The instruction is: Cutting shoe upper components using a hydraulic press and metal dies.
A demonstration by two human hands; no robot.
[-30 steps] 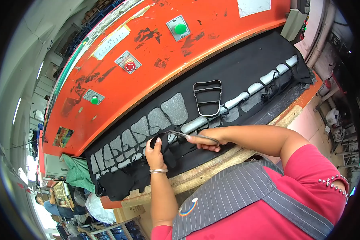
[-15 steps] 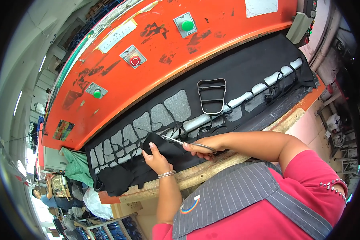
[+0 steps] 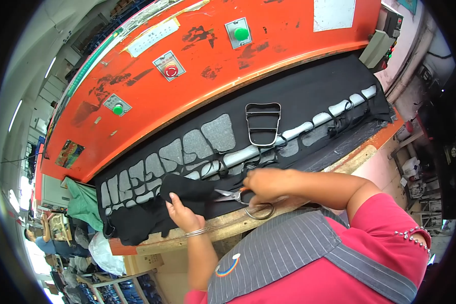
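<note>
My left hand (image 3: 185,214) is closed on a black fabric piece (image 3: 190,191), its thumb pressed on the upper side. To its right, my right hand (image 3: 269,185) grips a pair of metal scissors (image 3: 230,195). The blades point left at the fabric and stand apart; one large handle ring hangs below the hand. Under both hands lies a black sheet (image 3: 304,91) with rows of cut-out shapes, through which a grey surface (image 3: 219,134) shows. A metal cutting die (image 3: 264,128) with crossbars rests on the sheet beyond the right hand.
An orange machine (image 3: 137,114) with green and red buttons rises behind the sheet. The worn wooden table edge (image 3: 223,226) runs close to my body. Dark scraps (image 3: 137,223) lie at the left end. A green cloth (image 3: 83,202) hangs there, with another person (image 3: 41,240) farther back.
My right hand has shifted, and the scissors have dropped lower with their blades wider apart and one handle ring hanging down. The left hand still holds the fabric. The whole view has moved slightly.
</note>
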